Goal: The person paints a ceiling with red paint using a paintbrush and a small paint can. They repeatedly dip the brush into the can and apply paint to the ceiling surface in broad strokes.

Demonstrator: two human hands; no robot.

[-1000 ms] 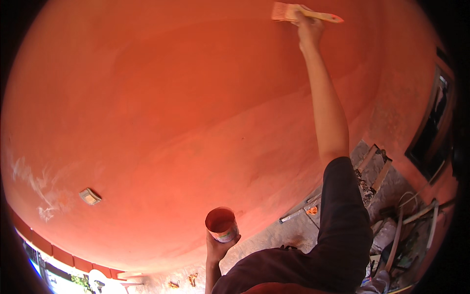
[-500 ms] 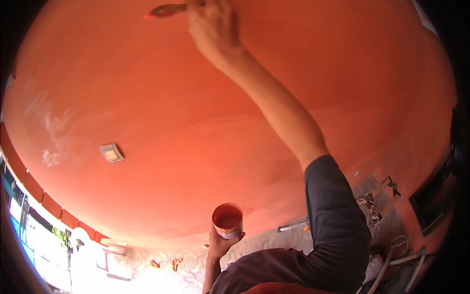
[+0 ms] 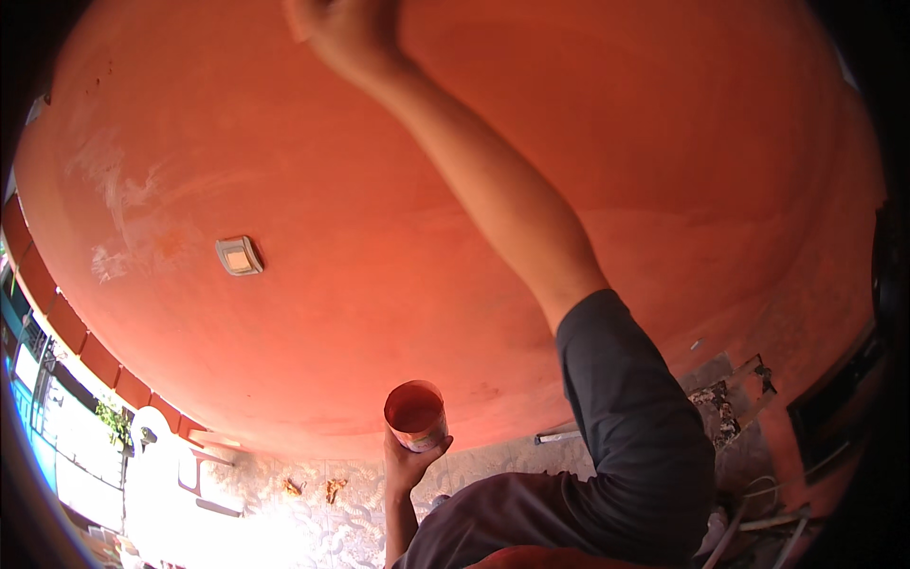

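Note:
An orange painted wall [image 3: 664, 123] fills most of the head view. My right hand [image 3: 346, 33] is at the top edge left of centre, raised against the wall with curled fingers; what it grips is cut off or too blurred to make out. My left hand [image 3: 409, 462] holds a small paint tin [image 3: 422, 431], open at the top with orange inside, low at the centre. A switch plate [image 3: 239, 254] sits on the wall at the left, near pale smudges [image 3: 114, 209] on the paint.
A patterned paved floor [image 3: 332, 517] shows below, with dry leaves [image 3: 336, 490] on it. A dark window [image 3: 834, 398] is at the right, with boards and pipes [image 3: 749, 526] near it. Railings [image 3: 47, 408] and a leafy plant [image 3: 116, 417] show in glare at the left.
My right hand has swept from the upper right to the upper left, and the paintbrush seen earlier is out of clear view. The view has shifted; my left hand still holds the tin.

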